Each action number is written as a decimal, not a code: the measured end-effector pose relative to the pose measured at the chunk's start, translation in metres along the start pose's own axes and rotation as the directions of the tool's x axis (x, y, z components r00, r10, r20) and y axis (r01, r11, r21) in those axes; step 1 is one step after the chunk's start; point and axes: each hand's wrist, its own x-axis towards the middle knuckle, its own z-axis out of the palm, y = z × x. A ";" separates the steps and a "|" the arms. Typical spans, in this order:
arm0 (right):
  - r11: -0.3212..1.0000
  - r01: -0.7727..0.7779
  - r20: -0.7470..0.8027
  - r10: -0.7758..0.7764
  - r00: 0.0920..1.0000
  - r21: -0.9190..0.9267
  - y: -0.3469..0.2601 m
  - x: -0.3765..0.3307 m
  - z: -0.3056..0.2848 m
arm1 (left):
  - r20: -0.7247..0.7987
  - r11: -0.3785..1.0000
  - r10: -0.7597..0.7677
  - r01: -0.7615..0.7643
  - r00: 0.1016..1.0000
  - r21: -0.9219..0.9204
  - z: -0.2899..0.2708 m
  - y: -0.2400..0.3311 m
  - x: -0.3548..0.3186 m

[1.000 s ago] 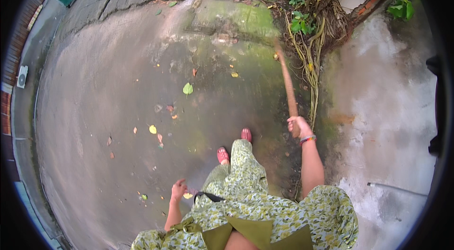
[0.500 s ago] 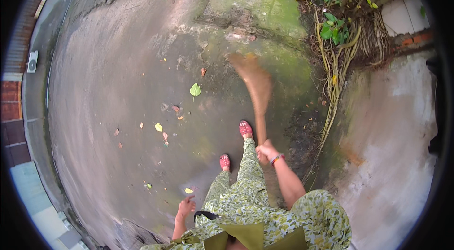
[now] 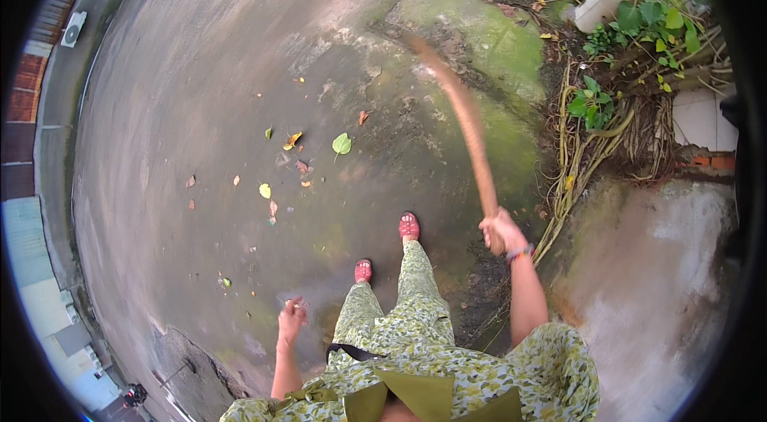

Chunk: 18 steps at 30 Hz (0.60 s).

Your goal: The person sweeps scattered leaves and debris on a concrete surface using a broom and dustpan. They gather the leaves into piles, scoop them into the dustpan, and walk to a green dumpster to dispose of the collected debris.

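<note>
Two bare hands are in my view, and only one has work to do. I have the right hand (image 3: 502, 230) closed in a fist round the handle of a curved brown broom (image 3: 469, 130), with the handle's butt showing below the fingers. The broom reaches forward and to the left, out past the sandals (image 3: 408, 225), and its far end is smeared by motion near the edge of a mossy patch (image 3: 502, 35). From this angle I cannot tell whether that end is on the concrete ground (image 3: 168, 110) or just above it.

The left hand (image 3: 291, 321) hangs low on its own side, fingers loosely bent and half-open, with nothing that I can see in it.

I take this to be the middle of a sweeping stroke. Several fallen leaves lie left of the broom and well apart from it: a pale green leaf (image 3: 342, 143), a curled yellow-orange leaf (image 3: 292, 141) and a yellow leaf (image 3: 264, 190) farther left. To my mind the next move calls for a low swing with the bristles flat on the ground, with a step to the left to bring those leaves within reach. On the right, a tangle of roots (image 3: 569, 170) runs along the wall's foot; I would watch for it on any wide backswing, since bristles could snag there.
</note>
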 end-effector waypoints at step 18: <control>0.978 -0.028 0.350 0.101 0.931 -0.208 0.008 -0.009 -0.004 | 0.032 0.887 -0.197 0.192 0.980 -0.419 0.005 -0.011 -0.026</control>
